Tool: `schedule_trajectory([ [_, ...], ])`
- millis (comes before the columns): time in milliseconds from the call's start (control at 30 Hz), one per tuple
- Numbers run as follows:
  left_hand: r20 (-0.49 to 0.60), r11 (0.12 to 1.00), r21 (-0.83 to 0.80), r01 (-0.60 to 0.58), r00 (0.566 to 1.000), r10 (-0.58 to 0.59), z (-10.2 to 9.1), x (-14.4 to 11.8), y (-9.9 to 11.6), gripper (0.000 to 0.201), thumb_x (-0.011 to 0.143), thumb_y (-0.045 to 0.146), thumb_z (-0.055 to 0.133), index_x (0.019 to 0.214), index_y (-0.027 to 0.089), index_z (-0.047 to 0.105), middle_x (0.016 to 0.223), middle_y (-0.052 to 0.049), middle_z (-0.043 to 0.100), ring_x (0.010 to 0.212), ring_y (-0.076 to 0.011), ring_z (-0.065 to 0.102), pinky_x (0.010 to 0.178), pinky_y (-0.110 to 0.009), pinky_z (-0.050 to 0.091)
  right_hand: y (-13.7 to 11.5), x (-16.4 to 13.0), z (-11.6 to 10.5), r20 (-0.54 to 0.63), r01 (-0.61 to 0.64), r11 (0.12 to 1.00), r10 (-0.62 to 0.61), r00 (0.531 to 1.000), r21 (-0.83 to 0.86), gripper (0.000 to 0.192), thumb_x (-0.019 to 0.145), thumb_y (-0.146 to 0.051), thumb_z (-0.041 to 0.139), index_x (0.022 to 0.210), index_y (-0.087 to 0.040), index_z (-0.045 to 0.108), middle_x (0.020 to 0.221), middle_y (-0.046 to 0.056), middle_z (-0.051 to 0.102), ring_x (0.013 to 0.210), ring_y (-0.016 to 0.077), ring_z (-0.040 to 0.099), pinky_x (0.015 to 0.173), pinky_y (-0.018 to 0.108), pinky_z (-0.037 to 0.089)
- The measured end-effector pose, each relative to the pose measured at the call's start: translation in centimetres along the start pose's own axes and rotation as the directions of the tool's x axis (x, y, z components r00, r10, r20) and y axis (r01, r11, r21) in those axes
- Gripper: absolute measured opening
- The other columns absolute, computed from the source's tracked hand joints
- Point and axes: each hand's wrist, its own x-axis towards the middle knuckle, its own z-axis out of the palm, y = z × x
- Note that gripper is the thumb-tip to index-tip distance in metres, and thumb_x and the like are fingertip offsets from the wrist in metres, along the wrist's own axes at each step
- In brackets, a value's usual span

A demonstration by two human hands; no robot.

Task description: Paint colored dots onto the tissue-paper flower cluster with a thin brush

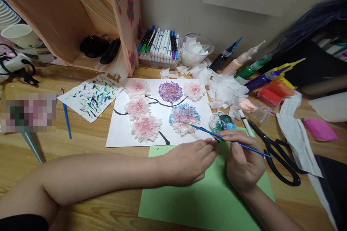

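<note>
Holding a thin blue paintbrush (227, 140) in pinched fingers, the right hand (244, 162) rests on a green sheet of paper (206, 202) just below a white sheet (119, 130), the landmark here. The brush crosses the white sheet's lower right corner, its tip touching a tissue flower tinted blue and pink (184, 117). The left hand (187, 162) lies beside the right, fingers curled narrow and touching the brush shaft near the grip, holding nothing else. On the white sheet, six fluffy tissue flowers sit along painted black branches: four pink, one purple (170, 91) at the top, and the blue-and-pink one at lower right, which looks only partly coloured, with pale edges. Colouring seems well along, though the branches carry no leaves. Just right of the white sheet sits a small paint palette (223, 122), with loose white tissue squares (227, 90) above it and black scissors (276, 151) farther right. Behind the sheet stands a tray of markers (159, 45); to its left lies a paint-smeared test paper (92, 95).
</note>
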Motion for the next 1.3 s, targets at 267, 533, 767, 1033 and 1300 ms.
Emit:
schedule_trajectory([
  [267,-0.084,0.966,0.24,-0.097,0.989,0.12,-0.6,-0.4,0.5,0.036,0.099,0.015,0.039,0.129,-0.002,0.049,0.139,-0.02,0.053,0.13,-0.0272,0.047,0.111,-0.035,0.036,-0.1,0.2,-0.2,-0.259,-0.002,0.993,0.032,0.965,0.115,0.012,0.084,-0.019,0.053,0.08,-0.019,0.065,0.077,0.002,0.068,0.073,0.0173,0.063,0.068,0.033,0.047],
  [533,-0.343,0.953,0.281,0.115,0.939,-0.012,-7.0,-3.3,2.0,0.024,0.092,0.008,0.037,0.104,0.011,0.058,0.081,-0.007,0.066,0.071,-0.0196,0.062,0.06,-0.03,0.051,0.7,1.2,-4.2,-0.514,-0.062,0.98,0.152,0.844,0.187,0.007,0.075,-0.027,0.061,0.073,-0.02,0.061,0.072,0.001,0.064,0.066,0.0181,0.062,0.059,0.032,0.046],
  [767,-0.123,0.966,0.256,0.044,0.992,-0.013,-3.8,-4.5,2.7,0.028,0.09,0.007,0.046,0.117,0.01,0.054,0.114,-0.013,0.066,0.102,-0.0234,0.063,0.087,-0.035,0.054,2.8,2.0,-7.1,-0.504,-0.227,0.963,0.271,0.82,0.148,0.023,0.085,-0.043,0.058,0.083,-0.021,0.057,0.079,0.0,0.06,0.07,0.0151,0.059,0.07,0.032,0.045],
  [1033,-0.142,0.957,0.224,0.183,0.978,-0.153,-1.1,0.1,2.0,0.033,0.091,0.013,0.049,0.124,0.009,0.052,0.126,-0.015,0.059,0.11,-0.0261,0.057,0.095,-0.04,0.051,4.3,2.3,-7.6,-0.396,-0.266,0.955,0.295,0.87,0.128,0.026,0.091,-0.044,0.048,0.079,-0.021,0.054,0.075,-0.002,0.058,0.063,0.0122,0.057,0.064,0.029,0.046],
  [1300,-0.179,0.92,0.304,0.249,0.963,-0.201,0.0,1.8,1.8,0.043,0.092,0.013,0.044,0.132,-0.001,0.046,0.131,-0.023,0.055,0.112,-0.0311,0.056,0.096,-0.044,0.05,3.8,1.8,-8.1,-0.302,-0.179,0.982,0.153,0.941,-0.058,0.021,0.095,-0.037,0.043,0.084,-0.023,0.055,0.081,0.0,0.058,0.072,0.0146,0.059,0.069,0.031,0.048],
])
